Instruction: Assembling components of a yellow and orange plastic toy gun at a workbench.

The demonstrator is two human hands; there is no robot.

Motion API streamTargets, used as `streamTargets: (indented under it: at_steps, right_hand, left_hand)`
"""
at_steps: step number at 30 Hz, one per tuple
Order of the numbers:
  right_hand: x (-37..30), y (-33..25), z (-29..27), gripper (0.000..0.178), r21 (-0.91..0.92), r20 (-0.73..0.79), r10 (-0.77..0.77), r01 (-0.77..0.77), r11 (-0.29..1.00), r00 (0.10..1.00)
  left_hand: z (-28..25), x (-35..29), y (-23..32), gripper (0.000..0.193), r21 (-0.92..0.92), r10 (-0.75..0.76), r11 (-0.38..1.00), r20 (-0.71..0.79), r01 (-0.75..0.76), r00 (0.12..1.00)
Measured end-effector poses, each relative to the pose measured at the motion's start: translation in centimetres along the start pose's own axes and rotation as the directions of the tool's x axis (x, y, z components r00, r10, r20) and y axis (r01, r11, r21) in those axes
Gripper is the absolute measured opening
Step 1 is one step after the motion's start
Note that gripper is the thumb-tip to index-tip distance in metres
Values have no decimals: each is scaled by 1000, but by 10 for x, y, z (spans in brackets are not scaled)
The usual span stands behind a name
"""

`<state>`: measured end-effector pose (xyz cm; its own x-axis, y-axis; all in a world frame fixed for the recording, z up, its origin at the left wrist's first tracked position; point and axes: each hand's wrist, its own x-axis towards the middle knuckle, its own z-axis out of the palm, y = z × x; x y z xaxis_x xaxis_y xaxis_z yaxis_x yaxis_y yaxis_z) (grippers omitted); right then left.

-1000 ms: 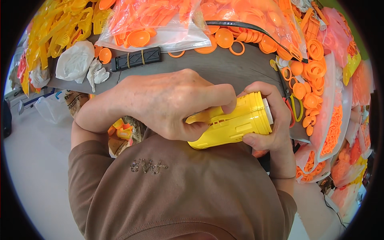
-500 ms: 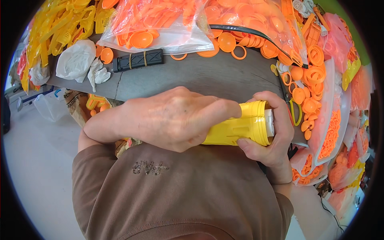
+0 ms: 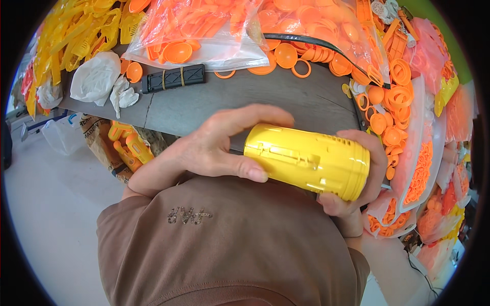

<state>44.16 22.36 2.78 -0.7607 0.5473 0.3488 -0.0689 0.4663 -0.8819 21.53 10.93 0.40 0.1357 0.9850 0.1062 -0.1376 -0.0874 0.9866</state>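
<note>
A glossy yellow plastic cylinder [image 3: 309, 162] with raised ribs and moulded panels lies tilted in front of my chest. My right hand [image 3: 370, 166] wraps round its right end, fingers behind and thumb below. At the left end, my left hand [image 3: 219, 145] curves in a wide C, its thumb at the lower edge and its fingers along the upper edge. A gap shows between that palm and the cylinder's end face. On the grey work surface [image 3: 229, 94] beyond my hands lies a black ribbed plastic piece [image 3: 173, 78] with tan bands round it.
Clear bags of orange plastic parts [image 3: 204, 25] line the far edge. Loose orange caps and rings [image 3: 393, 127] heap up at the right. Yellow parts [image 3: 84, 33] pile at the far left, near a crumpled white bag [image 3: 94, 76]. A brown paper sack [image 3: 102, 137] holds orange-yellow pieces.
The cylinder has turned, so the white insert at its right end no longer shows. My left hand has opened from its closed grip and lowered its thumb to the cylinder's edge.
</note>
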Motion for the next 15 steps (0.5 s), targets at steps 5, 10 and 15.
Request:
streamTargets:
  at_steps: [5,10,15]
  right_hand:
    - [-15,10,6,86,-10,-30,-203,203,979,979]
    - [-18,18,24,87,24,-188,-338,349,937,922]
    - [-18,20,28,87,9,-219,-354,364,931,909]
  left_hand:
    - [12,-3,-6,62,81,51,995,-7,-50,999]
    - [17,2,-12,44,249,433,880,-73,-404,898]
    - [21,6,-20,38,262,512,842,-114,-471,851]
